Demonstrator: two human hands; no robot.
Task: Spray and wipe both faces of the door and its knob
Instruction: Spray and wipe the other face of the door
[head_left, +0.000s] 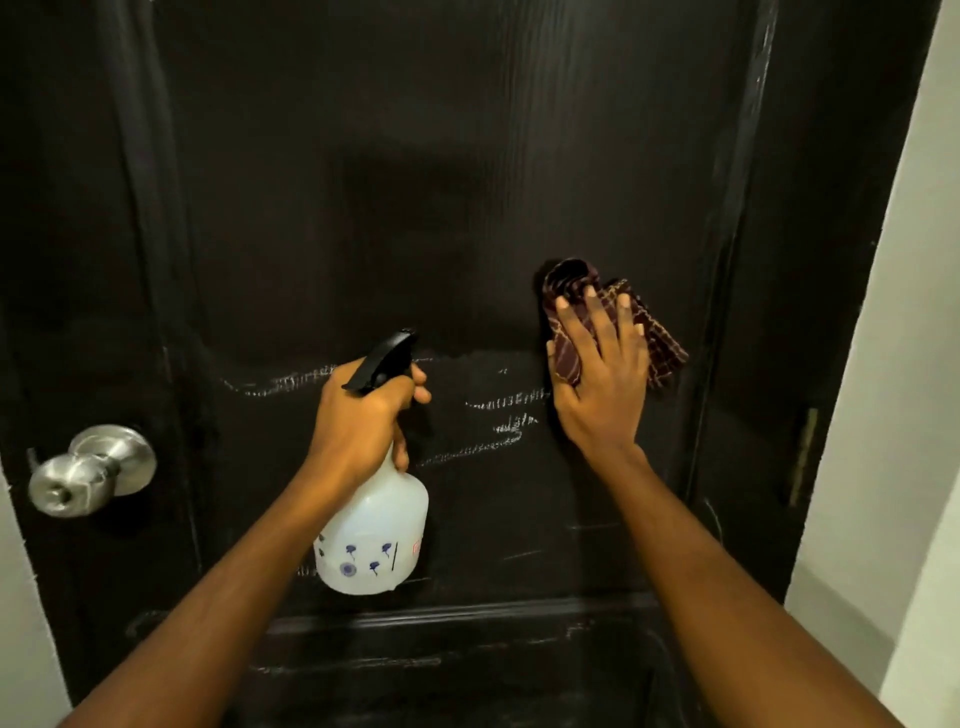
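A dark, nearly black door (415, 182) fills the view, with pale wet streaks across its middle panel. A brushed-metal round knob (93, 470) sticks out at the left edge. My left hand (363, 415) grips the neck of a white spray bottle (376, 535) with a black trigger head, held just in front of the door. My right hand (602, 374) presses a dark maroon checked cloth (662, 338) flat against the right side of the panel, fingers spread and straight.
A pale wall (904, 364) runs down the right side beside the door's hinge edge, where a brass hinge (802, 457) shows. A strip of light wall appears at the lower left (21, 623). A raised moulding crosses the door below the bottle.
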